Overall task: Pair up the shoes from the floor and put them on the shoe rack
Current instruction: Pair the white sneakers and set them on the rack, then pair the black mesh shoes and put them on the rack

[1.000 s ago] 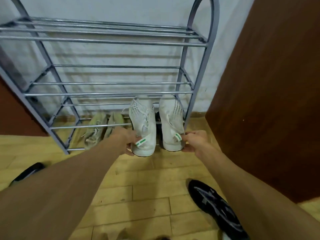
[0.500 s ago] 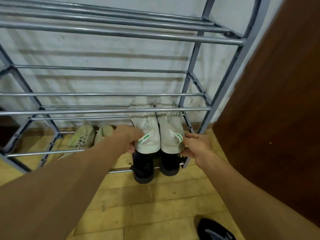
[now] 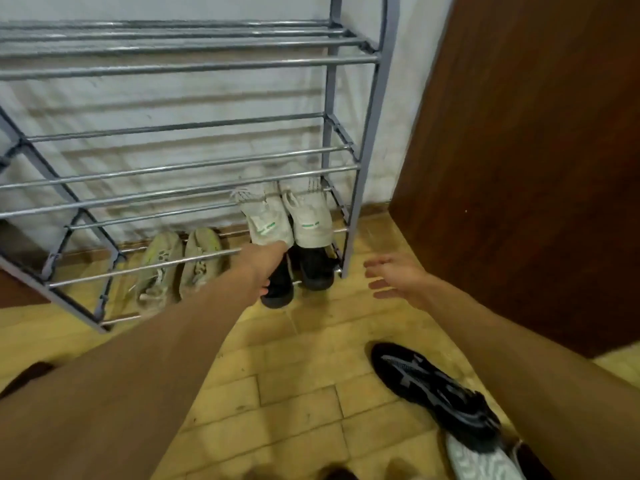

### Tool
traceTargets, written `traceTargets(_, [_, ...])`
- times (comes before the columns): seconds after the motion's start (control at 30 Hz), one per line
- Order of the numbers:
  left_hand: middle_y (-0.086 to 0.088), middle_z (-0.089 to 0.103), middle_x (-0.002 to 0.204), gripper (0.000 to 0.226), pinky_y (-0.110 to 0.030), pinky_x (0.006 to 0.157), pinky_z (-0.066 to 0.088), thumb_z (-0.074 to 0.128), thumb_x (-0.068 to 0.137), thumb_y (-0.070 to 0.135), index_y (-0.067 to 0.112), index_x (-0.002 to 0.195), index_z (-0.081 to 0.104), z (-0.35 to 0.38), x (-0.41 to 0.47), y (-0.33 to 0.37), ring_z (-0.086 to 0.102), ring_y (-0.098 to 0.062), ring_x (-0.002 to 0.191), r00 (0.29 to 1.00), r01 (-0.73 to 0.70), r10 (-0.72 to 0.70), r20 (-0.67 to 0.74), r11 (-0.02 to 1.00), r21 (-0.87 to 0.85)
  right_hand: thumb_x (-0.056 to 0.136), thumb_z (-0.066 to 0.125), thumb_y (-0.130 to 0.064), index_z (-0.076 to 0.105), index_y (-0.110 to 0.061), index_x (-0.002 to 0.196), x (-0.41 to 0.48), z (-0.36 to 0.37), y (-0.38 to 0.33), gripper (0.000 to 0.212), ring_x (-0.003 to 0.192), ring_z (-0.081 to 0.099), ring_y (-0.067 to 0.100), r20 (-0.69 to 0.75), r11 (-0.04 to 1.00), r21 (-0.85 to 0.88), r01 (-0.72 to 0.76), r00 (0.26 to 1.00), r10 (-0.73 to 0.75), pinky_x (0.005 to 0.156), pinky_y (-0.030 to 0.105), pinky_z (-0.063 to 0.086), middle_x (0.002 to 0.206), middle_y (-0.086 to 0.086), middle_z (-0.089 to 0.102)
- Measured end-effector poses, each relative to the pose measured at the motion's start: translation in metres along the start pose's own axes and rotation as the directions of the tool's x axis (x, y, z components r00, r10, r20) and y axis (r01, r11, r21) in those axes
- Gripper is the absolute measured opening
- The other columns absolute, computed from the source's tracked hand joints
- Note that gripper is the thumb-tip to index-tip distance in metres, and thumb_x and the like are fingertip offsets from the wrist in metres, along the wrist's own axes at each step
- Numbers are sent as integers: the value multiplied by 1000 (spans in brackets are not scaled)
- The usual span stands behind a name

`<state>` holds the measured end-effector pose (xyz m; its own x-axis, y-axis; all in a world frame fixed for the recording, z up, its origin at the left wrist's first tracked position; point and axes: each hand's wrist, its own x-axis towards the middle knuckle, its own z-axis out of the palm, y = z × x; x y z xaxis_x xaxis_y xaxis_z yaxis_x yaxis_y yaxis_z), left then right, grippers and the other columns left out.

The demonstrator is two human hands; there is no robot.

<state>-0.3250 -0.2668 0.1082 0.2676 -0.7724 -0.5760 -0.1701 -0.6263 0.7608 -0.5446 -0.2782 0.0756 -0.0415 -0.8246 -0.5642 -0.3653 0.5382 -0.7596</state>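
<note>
Two white sneakers with green heel marks (image 3: 287, 213) rest side by side on a lower shelf at the right end of the grey metal shoe rack (image 3: 360, 140). A black pair (image 3: 298, 271) stands on the bottom shelf under them. My left hand (image 3: 265, 265) is just below the left white sneaker's heel, fingers curled downward, partly hidden behind my forearm; whether it touches the shoe is unclear. My right hand (image 3: 394, 277) hovers open to the right of the rack, holding nothing. A black sneaker (image 3: 433, 389) lies on the floor at lower right.
A pale green pair (image 3: 180, 265) sits on the bottom shelf to the left. A brown wooden panel (image 3: 519, 150) stands close on the right. A dark shoe (image 3: 24, 375) is at the left edge, a light patterned shoe (image 3: 481, 459) at the bottom. The floor is yellow tile.
Both hands let go of the white sneakers, which now sit on the shelf. My right hand pulled back to the right and opened; my left dropped below the heel.
</note>
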Motion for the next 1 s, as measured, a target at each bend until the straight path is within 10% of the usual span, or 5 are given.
traceTargets(0.13, [-8,55,89,25,-29,63,41,58,90,34,10,98,57,29,-62,-24,54,-21,76,983,-91,54,176,973,210,95,54,-14,58,-10,128,-47,-41,52,33,105,59,23,34,975,-216,-49,998,58,85,31,52,127,9,58])
traceTargets(0.4, [-7,61,117,22,-32,93,46,57,92,28,16,109,62,96,-139,-95,56,-25,114,860,-333,53,508,813,478,98,51,-18,56,-1,128,-118,-88,149,35,119,54,30,-36,883,-445,-148,988,147,98,40,49,129,10,54])
traceTargets(0.73, [2,62,118,35,-29,91,45,59,88,36,20,120,63,103,-143,-152,57,-15,109,857,-302,-41,514,768,565,88,63,-41,26,-6,146,-95,-78,235,77,126,47,35,-200,847,-435,-306,950,241,96,39,45,143,18,43])
traceTargets(1.0, [0,63,117,34,-30,91,47,58,86,31,20,118,63,118,-124,-140,58,-17,108,859,-291,-40,510,783,550,89,61,-31,38,-8,122,-70,-66,258,46,107,58,35,-251,829,-401,-391,917,311,89,48,54,120,17,55])
